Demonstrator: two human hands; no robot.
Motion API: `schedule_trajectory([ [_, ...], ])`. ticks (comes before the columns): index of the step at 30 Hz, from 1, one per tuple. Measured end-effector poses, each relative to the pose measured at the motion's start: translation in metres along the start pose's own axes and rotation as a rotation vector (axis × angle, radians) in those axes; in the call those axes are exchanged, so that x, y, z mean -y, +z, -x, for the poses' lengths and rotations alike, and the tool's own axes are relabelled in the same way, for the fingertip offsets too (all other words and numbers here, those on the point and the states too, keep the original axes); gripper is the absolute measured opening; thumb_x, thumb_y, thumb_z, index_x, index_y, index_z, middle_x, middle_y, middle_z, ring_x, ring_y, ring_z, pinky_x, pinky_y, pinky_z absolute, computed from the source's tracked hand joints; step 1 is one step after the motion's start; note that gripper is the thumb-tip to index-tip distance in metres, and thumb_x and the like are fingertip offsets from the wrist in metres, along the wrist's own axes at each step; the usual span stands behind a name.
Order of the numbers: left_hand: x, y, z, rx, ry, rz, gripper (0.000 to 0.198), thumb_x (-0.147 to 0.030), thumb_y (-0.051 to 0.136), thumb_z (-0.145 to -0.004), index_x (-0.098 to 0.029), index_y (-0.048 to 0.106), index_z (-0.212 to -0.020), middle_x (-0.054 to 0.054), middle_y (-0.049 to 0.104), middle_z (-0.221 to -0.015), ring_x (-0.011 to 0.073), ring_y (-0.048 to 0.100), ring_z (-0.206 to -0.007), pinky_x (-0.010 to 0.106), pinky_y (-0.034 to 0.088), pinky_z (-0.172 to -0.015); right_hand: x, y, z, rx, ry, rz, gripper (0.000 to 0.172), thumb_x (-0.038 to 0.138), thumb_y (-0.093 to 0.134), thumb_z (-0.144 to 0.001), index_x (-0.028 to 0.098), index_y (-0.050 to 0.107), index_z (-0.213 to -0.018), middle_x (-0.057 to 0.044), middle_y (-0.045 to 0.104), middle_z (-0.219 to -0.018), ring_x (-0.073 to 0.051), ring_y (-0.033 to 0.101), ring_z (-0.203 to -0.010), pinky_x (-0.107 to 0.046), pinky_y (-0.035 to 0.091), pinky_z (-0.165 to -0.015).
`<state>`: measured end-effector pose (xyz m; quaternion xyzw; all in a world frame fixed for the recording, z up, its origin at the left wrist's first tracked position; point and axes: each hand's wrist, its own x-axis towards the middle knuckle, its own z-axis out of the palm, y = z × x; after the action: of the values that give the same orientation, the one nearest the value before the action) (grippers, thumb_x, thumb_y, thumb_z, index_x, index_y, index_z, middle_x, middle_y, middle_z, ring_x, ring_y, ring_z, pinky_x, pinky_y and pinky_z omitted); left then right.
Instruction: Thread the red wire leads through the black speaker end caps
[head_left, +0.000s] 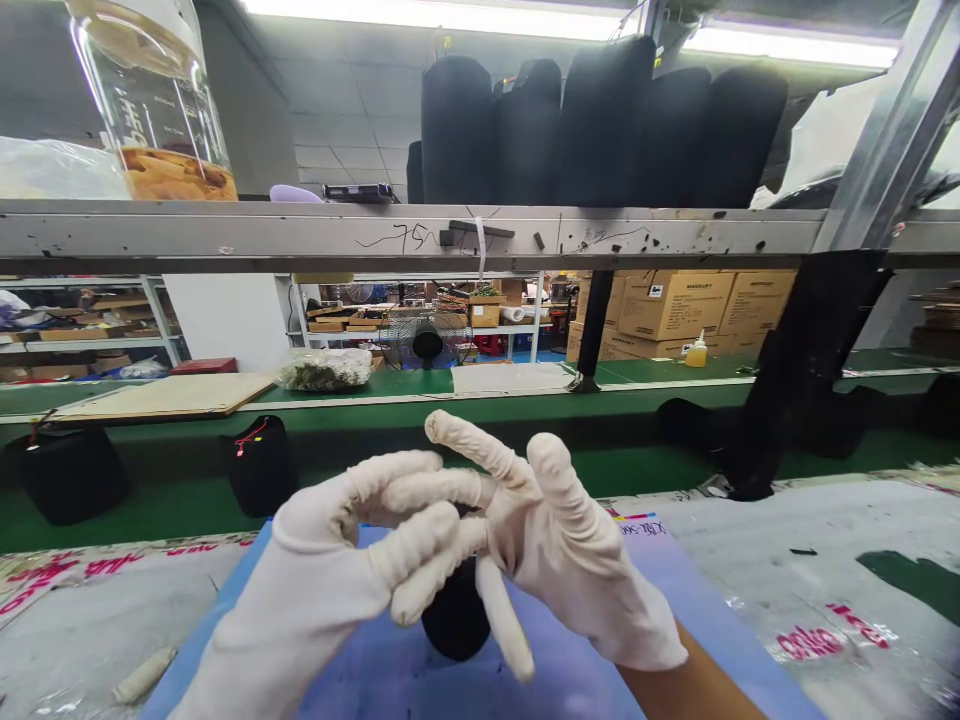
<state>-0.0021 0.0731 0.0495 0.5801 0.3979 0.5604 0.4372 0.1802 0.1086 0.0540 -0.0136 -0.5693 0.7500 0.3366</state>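
My left hand point(337, 560) and my right hand point(562, 550) both wear loose white gloves and meet above the table, their fingers interlaced and spread. Neither hand visibly holds anything. Just below them, a black rounded object point(455, 625) stands on a blue sheet point(559, 690), partly hidden behind my fingers. I cannot tell whether the gloves touch it. A bare forearm shows beyond the right glove's cuff.
Plastic-covered bench surfaces flank the blue sheet, with a pale roll point(144, 675) at lower left. Beyond lie a green conveyor bench with black bags point(261, 467), a metal shelf point(375, 235) overhead holding black cylinders point(600, 125) and a large glass jar point(154, 100), and distant cardboard boxes point(675, 305).
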Motion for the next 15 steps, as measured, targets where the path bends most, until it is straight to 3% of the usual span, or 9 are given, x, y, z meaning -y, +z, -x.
schedule_trajectory([
  [3,0.003,0.005,-0.002,0.024,0.025,-0.109,0.016,-0.028,0.08,-0.076,-0.024,0.078,-0.091,0.0,0.08,-0.092,0.0173,0.076,-0.078,0.017,0.06,-0.068,-0.003,-0.001,0.003,0.034,0.086,0.037,0.075,0.074,0.043,-0.086,0.038,0.029,-0.15,-0.015,0.054,-0.142,-0.022,0.077,-0.084,-0.01,0.044,-0.033],
  [8,0.0,0.003,-0.001,0.148,0.044,-0.134,0.016,-0.027,0.078,-0.078,-0.028,0.078,-0.094,-0.002,0.08,-0.091,0.0182,0.077,-0.081,0.018,0.061,-0.072,-0.002,-0.001,0.008,0.07,0.107,0.054,0.073,0.075,0.041,-0.086,0.038,0.034,-0.148,-0.013,0.053,-0.144,-0.021,0.076,-0.088,-0.008,0.047,-0.037],
  [11,-0.003,-0.003,0.002,0.085,0.119,-0.064,0.027,-0.025,0.083,-0.071,-0.032,0.077,-0.097,-0.004,0.08,-0.091,0.0188,0.077,-0.084,0.017,0.061,-0.073,0.0,0.004,0.006,0.1,0.101,0.067,0.074,0.075,0.044,-0.085,0.038,0.034,-0.148,-0.013,0.054,-0.143,-0.022,0.076,-0.09,-0.012,0.053,-0.042],
  [13,-0.003,-0.004,0.003,0.029,0.182,-0.067,0.036,-0.024,0.086,-0.066,-0.033,0.076,-0.1,-0.003,0.08,-0.093,0.0204,0.076,-0.085,0.019,0.062,-0.072,0.001,0.009,0.004,0.058,0.068,0.073,0.077,0.074,0.05,-0.082,0.039,0.032,-0.149,-0.014,0.058,-0.139,-0.022,0.076,-0.087,-0.02,0.059,-0.048],
  [15,-0.001,-0.003,0.004,0.029,0.147,-0.137,0.032,-0.026,0.085,-0.067,-0.031,0.076,-0.097,-0.002,0.08,-0.09,0.0214,0.077,-0.082,0.021,0.062,-0.071,0.002,0.015,0.003,-0.004,0.053,0.062,0.085,0.075,0.057,-0.077,0.039,0.029,-0.15,-0.014,0.06,-0.136,-0.023,0.076,-0.085,-0.032,0.063,-0.056],
])
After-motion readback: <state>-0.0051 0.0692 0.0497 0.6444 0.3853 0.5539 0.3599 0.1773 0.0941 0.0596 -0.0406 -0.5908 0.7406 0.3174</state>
